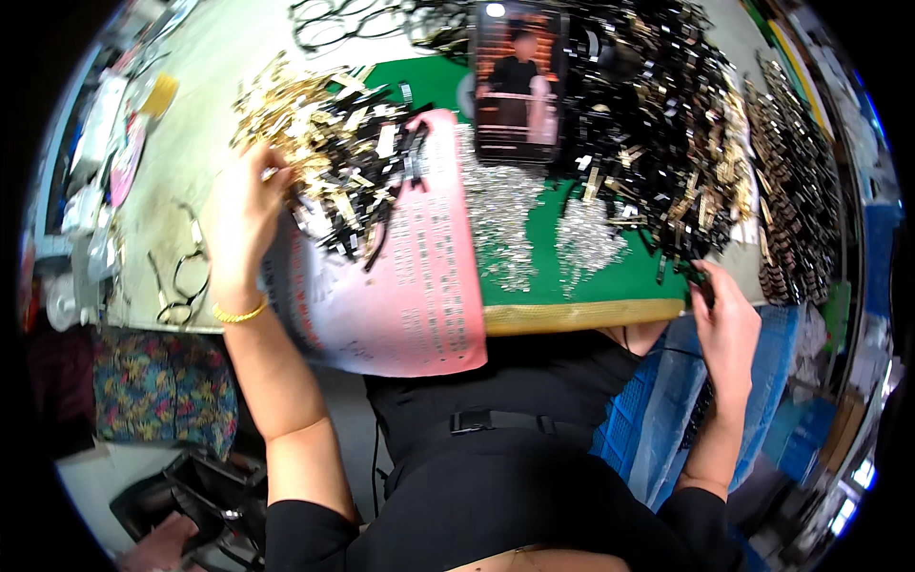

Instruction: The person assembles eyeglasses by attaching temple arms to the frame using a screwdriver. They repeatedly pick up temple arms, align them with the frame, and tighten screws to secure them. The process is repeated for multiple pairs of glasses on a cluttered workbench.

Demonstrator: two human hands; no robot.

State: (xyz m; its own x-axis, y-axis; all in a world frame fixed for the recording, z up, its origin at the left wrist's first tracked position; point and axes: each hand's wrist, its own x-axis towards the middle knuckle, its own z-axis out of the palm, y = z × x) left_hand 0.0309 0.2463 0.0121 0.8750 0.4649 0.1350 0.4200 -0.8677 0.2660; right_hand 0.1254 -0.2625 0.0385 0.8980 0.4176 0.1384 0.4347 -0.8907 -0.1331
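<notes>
We have our left hand at ten o'clock, by the gold-and-black heap on the surface; we cannot tell what its grip holds. At three, our right hand pinches a dark piece below the two-o'clock black heap.

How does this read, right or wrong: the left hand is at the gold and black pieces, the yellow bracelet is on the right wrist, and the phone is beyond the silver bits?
Wrong on the bracelet: the head view shows the yellow bracelet on the left wrist. The left hand, the phone and the rest stand as you said.
</notes>
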